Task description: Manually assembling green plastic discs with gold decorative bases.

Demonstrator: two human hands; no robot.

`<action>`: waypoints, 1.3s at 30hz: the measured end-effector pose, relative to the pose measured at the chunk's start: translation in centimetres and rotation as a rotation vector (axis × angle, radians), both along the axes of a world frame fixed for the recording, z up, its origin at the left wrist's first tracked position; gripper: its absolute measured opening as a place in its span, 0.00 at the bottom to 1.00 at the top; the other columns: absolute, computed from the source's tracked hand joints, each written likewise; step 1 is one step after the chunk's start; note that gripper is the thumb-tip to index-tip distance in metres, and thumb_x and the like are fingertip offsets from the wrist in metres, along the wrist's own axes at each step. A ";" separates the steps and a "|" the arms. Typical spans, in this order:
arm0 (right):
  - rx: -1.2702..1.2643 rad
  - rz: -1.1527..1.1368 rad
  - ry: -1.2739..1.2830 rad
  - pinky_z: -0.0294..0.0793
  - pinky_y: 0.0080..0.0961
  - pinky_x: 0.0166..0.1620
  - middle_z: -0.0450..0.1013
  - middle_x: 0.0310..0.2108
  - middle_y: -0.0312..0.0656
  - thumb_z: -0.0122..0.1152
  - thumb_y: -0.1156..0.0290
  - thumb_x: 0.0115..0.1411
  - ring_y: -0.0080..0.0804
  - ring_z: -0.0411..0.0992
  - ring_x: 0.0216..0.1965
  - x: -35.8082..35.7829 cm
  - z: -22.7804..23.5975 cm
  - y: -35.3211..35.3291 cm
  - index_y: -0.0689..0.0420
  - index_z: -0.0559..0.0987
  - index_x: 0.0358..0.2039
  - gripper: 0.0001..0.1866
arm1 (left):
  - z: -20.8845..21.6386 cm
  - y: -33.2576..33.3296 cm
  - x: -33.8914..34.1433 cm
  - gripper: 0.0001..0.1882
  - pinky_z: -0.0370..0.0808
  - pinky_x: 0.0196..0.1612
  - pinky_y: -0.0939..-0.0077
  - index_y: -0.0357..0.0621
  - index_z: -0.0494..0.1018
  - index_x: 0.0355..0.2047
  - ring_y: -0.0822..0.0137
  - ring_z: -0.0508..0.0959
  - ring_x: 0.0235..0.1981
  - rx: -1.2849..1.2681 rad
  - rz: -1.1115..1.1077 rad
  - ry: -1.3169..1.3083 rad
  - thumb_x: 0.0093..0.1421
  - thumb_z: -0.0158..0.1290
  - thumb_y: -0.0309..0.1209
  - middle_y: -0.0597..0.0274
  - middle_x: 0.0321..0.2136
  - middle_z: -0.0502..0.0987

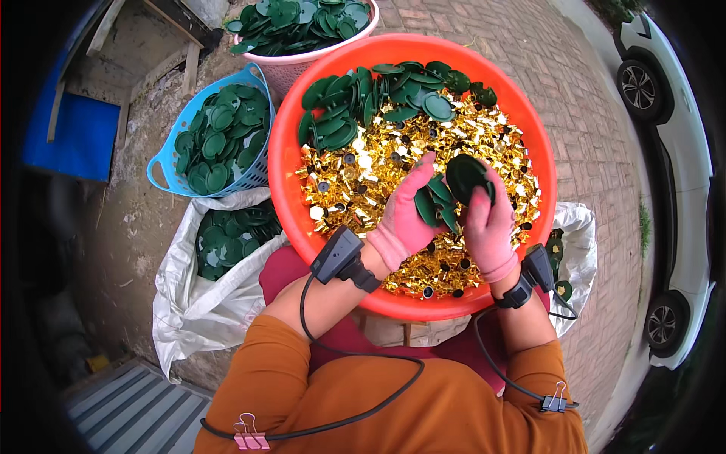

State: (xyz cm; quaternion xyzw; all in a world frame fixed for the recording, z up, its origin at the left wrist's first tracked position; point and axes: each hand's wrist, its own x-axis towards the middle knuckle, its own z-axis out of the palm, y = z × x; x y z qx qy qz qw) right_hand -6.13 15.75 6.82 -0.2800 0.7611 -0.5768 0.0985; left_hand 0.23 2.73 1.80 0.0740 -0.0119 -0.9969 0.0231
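Observation:
Both my hands wear pink gloves over a big orange-red basin (541, 151). My left hand (406, 216) is closed round several dark green plastic discs (428, 206). In my right hand (491, 231), one darker green disc (463, 178) is pinched, tilted up beside the left hand's discs. Below them lies a heap of shiny gold foil-like pieces (370, 178) mixed with small black round caps (324, 187). Along the basin's far left side rests a pile of loose green discs (333, 113).
Left of the basin stand a blue basket (162, 168) and a white sack (185, 310), both holding green discs. A pink basket (283, 68) of discs is behind. Another white sack (582, 227) sits at the right. Beyond the brick paving (597, 174) is a parked white car (684, 129).

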 end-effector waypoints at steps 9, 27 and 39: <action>0.258 0.292 0.396 0.62 0.45 0.60 0.65 0.56 0.58 0.59 0.61 0.58 0.56 0.64 0.56 0.0 -1.2 -0.9 0.64 0.63 0.61 0.33 | -1.3 -0.5 -0.2 0.14 0.77 0.47 0.66 0.50 0.75 0.44 0.62 0.79 0.41 -0.011 0.054 -0.053 0.66 0.51 0.43 0.61 0.39 0.80; 0.353 0.380 0.578 0.57 0.49 0.62 0.59 0.61 0.61 0.64 0.45 0.53 0.61 0.60 0.60 1.3 -0.9 -1.8 0.65 0.59 0.63 0.48 | -1.3 -2.4 0.3 0.15 0.77 0.46 0.68 0.51 0.75 0.37 0.66 0.79 0.38 0.066 0.055 -0.208 0.69 0.44 0.45 0.64 0.34 0.79; 0.036 0.242 0.166 0.64 0.38 0.60 0.67 0.54 0.57 0.51 0.64 0.62 0.51 0.67 0.55 0.6 -1.7 -0.8 0.68 0.62 0.61 0.30 | 2.4 -1.7 0.7 0.13 0.74 0.44 0.77 0.49 0.72 0.48 0.73 0.76 0.41 -0.521 0.062 -0.389 0.68 0.48 0.40 0.68 0.38 0.76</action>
